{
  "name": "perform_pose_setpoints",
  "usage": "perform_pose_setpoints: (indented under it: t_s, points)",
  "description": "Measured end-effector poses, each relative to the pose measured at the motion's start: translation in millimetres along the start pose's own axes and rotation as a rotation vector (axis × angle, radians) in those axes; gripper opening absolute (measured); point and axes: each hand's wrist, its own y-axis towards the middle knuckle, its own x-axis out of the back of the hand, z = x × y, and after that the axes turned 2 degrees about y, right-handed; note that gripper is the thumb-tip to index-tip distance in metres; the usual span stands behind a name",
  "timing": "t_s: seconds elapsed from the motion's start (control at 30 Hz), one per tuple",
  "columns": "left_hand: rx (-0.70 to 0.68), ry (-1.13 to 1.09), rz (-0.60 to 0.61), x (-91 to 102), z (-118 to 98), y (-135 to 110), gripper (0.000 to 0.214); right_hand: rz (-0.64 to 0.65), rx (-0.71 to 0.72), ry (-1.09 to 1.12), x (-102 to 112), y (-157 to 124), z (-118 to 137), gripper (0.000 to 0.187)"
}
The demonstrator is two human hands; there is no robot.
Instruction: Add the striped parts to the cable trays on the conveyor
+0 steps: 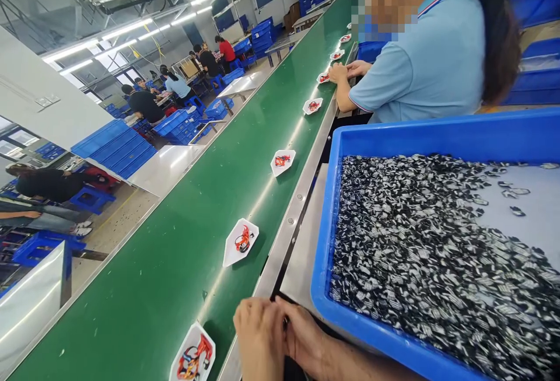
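Note:
At the near edge of the green conveyor belt (175, 247), my left hand (259, 331) and my right hand (306, 334) are pressed together. Both have their fingers closed. A dark bit shows between them, too small and hidden to name. Close by on the left, a white six-sided tray (175, 363) holds red, orange and black small pieces. Another white tray (230, 254) with similar pieces lies farther up the belt. Right of my hands stands a large blue bin (322, 264) with a heap of small black-and-white striped pieces (406, 252).
More white trays, such as this one (289, 169), line the belt into the distance. A metal rail (284, 229) borders the belt. A co-worker in a light blue shirt (437, 66) sits ahead on the right, hands at a tray. Blue crates (114, 147) are stacked across the belt.

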Motion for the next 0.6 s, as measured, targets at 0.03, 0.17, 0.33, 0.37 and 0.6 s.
perform_pose_setpoints:
  t_s: [0.03,0.17,0.33,0.37,0.6]
  points:
    - [-0.019,-0.021,-0.024,-6.3,-6,-13,0.024,0.004,0.009,0.041,-1,-1,0,0.027]
    - [0.000,-0.022,-0.166,-25.0,-18,-37,0.032,0.005,-0.061,0.067,-3,-6,-2,0.029]
    - [0.046,-0.007,-0.243,-29.6,-13,-42,0.033,0.041,-0.099,0.004,-2,-9,-5,0.028]
    - [0.023,0.015,-0.239,-30.2,-11,-44,0.029,0.036,-0.097,0.003,-1,-8,-5,0.027]
    - [-0.079,0.143,-0.412,-43.5,8,-52,0.013,-0.096,-0.314,-0.025,1,7,-3,0.036]
